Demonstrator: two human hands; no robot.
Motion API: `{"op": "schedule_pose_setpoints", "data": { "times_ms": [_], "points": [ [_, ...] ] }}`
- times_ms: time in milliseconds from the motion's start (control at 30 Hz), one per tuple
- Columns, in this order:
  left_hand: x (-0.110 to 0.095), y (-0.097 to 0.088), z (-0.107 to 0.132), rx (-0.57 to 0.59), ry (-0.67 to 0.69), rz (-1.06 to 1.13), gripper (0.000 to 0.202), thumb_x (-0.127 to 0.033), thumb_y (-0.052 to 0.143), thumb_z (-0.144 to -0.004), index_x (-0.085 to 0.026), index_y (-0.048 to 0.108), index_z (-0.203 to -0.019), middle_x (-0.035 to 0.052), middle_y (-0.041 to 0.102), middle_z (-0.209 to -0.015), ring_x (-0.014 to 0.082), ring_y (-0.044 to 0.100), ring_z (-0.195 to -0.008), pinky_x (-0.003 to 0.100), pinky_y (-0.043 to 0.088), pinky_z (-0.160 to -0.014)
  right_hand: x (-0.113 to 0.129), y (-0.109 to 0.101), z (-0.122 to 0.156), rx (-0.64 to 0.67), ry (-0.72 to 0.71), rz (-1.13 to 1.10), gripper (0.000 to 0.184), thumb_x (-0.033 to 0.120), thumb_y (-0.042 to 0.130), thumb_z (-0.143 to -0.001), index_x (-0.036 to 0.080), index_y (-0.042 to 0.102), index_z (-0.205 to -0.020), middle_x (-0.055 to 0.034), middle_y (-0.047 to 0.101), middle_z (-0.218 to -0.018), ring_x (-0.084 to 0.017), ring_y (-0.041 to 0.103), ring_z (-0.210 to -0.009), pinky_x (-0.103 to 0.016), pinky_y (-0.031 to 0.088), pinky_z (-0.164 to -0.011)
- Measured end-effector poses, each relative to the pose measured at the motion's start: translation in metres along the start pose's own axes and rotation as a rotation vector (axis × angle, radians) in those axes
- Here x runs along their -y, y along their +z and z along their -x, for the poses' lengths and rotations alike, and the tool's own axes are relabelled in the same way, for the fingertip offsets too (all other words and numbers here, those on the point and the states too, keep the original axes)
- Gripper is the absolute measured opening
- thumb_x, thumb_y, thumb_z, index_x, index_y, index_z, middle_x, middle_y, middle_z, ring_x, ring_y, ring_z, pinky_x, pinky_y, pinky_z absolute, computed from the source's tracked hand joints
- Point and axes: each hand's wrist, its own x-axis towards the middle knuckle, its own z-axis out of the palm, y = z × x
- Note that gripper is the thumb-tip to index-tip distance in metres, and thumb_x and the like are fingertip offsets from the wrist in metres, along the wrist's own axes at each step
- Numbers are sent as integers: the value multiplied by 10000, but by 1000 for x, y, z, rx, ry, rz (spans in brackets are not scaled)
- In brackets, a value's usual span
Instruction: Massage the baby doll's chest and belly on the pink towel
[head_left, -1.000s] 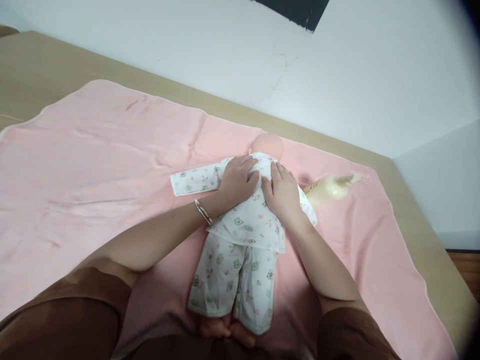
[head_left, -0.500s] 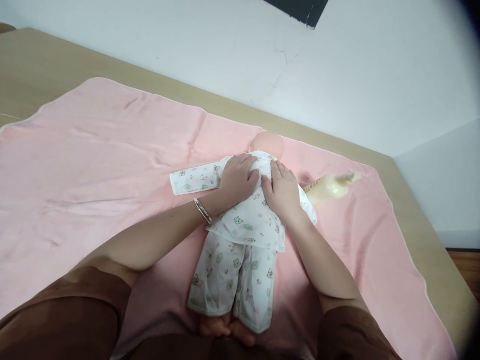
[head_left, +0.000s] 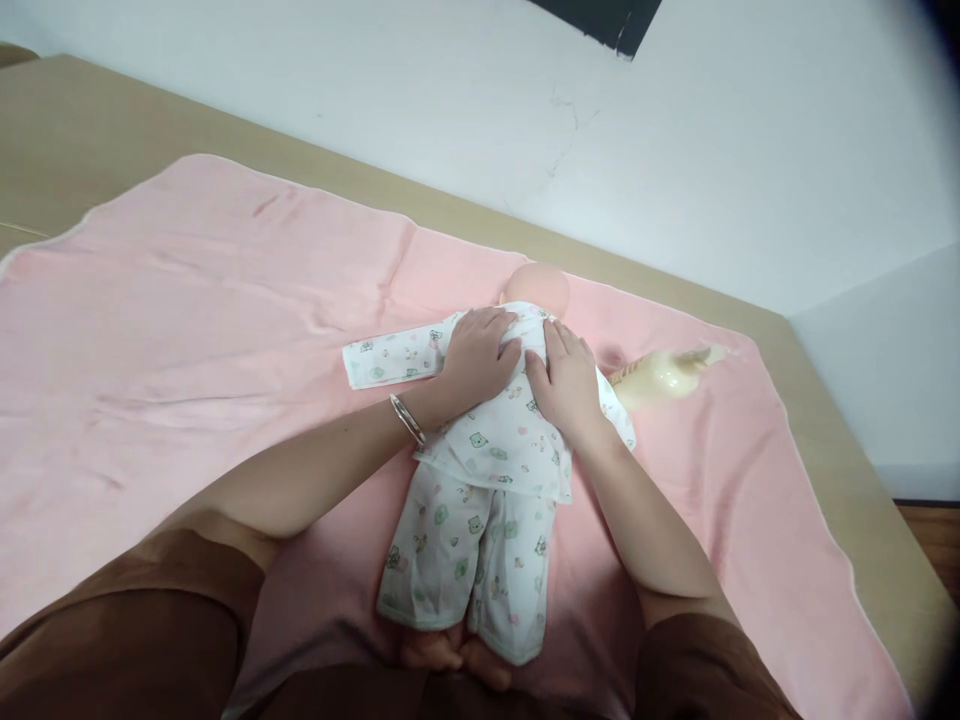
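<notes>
A baby doll [head_left: 537, 287] lies on a pink blanket [head_left: 187, 300], its head pointing away from me. It wears a white printed top [head_left: 499, 440] and matching trousers [head_left: 465, 565]. My left hand [head_left: 472, 358] lies flat on the doll's upper body, fingers stretched toward the collar, a silver bangle on the wrist. My right hand [head_left: 568, 385] rests flat beside it on the other shoulder. One sleeve [head_left: 390, 358] lies spread out to the left. The doll's bare arm [head_left: 664, 372] sticks out to the right. Its bare feet [head_left: 454, 655] show near my lap.
The blanket covers a wooden surface [head_left: 862, 480] that runs along a white wall [head_left: 675, 150]. A dark object [head_left: 600, 20] hangs at the top of the wall. The wooden edge drops off at the far right, near a brown floor.
</notes>
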Motion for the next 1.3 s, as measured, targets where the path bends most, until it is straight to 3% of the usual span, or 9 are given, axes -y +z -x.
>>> {"op": "schedule_pose_setpoints", "data": {
  "times_ms": [1300],
  "points": [
    [3,2,-1,-16,8,15,341,-246,465,-886,-156,646,-1160,108,678,-1222,268,585,-1190,444,426,-1097,-2,1,0,-20,-7,-7,582,404,348,-997,83,421,-1477,-198,462,-1526,-328,398,-1428,-554,277,-1179]
  ]
}}
